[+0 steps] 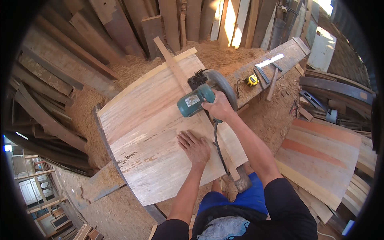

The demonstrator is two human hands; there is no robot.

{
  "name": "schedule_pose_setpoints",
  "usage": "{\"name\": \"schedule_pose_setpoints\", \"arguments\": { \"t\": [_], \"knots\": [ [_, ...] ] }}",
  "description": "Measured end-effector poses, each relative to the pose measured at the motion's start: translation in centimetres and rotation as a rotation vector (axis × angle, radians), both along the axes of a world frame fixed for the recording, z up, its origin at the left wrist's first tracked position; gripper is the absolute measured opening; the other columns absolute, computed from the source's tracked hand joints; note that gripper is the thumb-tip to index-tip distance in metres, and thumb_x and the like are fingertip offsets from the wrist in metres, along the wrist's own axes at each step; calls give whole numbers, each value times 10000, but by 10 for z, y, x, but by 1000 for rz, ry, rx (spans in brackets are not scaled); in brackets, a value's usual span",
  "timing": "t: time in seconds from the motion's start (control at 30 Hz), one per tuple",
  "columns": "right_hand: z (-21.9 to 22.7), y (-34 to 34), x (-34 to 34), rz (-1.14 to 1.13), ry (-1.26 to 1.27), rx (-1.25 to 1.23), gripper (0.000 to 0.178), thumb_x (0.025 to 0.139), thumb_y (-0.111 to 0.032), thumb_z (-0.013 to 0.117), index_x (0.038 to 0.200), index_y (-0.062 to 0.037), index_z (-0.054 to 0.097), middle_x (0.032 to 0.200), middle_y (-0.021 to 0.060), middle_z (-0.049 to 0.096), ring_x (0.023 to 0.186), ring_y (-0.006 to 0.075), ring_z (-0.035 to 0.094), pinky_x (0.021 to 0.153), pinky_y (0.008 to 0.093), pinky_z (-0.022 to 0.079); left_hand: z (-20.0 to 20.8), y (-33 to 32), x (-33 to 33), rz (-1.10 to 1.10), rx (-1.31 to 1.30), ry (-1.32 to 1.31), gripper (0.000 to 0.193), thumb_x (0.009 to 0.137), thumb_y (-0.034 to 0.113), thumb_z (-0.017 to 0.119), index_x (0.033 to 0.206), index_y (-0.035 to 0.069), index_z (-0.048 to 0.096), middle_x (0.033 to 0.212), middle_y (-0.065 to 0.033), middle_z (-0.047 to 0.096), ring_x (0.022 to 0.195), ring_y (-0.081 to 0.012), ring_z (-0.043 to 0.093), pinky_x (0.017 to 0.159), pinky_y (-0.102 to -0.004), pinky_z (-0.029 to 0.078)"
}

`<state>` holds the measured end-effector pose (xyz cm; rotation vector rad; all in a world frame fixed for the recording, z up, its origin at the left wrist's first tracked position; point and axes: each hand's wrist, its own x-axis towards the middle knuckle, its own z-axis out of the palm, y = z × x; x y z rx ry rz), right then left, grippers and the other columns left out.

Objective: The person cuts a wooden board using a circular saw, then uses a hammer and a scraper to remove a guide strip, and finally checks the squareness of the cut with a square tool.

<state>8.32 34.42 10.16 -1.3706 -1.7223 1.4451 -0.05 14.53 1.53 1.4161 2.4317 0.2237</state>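
My right hand [220, 106] grips the rear handle of a teal circular saw [189, 104], its fingers wrapped round. The saw stands on a wide, pale wooden panel [140, 136] near its right side. A dark curved guard [222, 86] hides the blade, so I cannot tell whether it turns. My left hand [197, 149] lies flat on the panel, fingers spread, below and left of the saw. A long narrow wooden strip [172, 64] lies lengthwise across the panel and passes beside the saw. The saw's dark cord [216, 138] hangs down from the handle over the panel.
A plank bench [284, 60] at the upper right bears a yellow tape measure [252, 80] and a dark square [262, 75]. Another panel [320, 154] lies at the right. Boards [172, 26] lean along the back, and sawdust [86, 116] covers the ground.
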Motion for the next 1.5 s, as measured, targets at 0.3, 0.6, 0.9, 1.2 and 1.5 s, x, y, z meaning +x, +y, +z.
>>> {"name": "schedule_pose_setpoints", "arguments": {
  "t": [0.3, 0.6, 0.9, 1.2, 1.5],
  "knots": [
    [2, 21, -18, -10, 20, 7, 249, 823, -103, 716, 1010, 39, 634, 849, 73, 657, 815, 176, 600, 803, 347, 499, 2, -1, -1, -5, -42, -25, 830, 991, 339, 479, 1551, -162, 128, 1625, -407, 65, 1528, -548, -26, 1244, -592, -21],
    [0, 39, -29, 9, 65, -12, 224, 813, -92, 716, 967, 43, 625, 836, 73, 650, 817, 164, 596, 799, 341, 499, 5, 0, -1, -10, -53, -34, 862, 966, 316, 509, 1557, -154, 93, 1619, -416, 51, 1520, -565, -40, 1234, -617, -12],
    [6, 53, -39, 4, 58, 28, 236, 792, -100, 725, 946, 57, 640, 825, 102, 659, 808, 179, 611, 786, 357, 509, 7, 1, -1, -13, -32, -38, 841, 949, 288, 547, 1535, -163, 145, 1599, -440, 82, 1500, -604, 5, 1223, -647, 14],
    [8, 69, -49, 11, 56, 20, 221, 789, -102, 723, 926, 49, 638, 821, 107, 655, 798, 190, 609, 783, 369, 505, 7, 1, -2, -19, -19, -42, 835, 940, 269, 550, 1524, -174, 148, 1588, -446, 94, 1492, -611, 24, 1218, -657, 23],
    [9, 82, -60, 20, 50, -5, 272, 787, -87, 695, 1002, 77, 666, 857, 183, 688, 844, 269, 663, 834, 398, 515, 3, -2, -2, -34, 16, -37, 851, 942, 266, 555, 1522, -179, 119, 1587, -443, 89, 1490, -612, 9, 1216, -659, 15]
  ]
}}
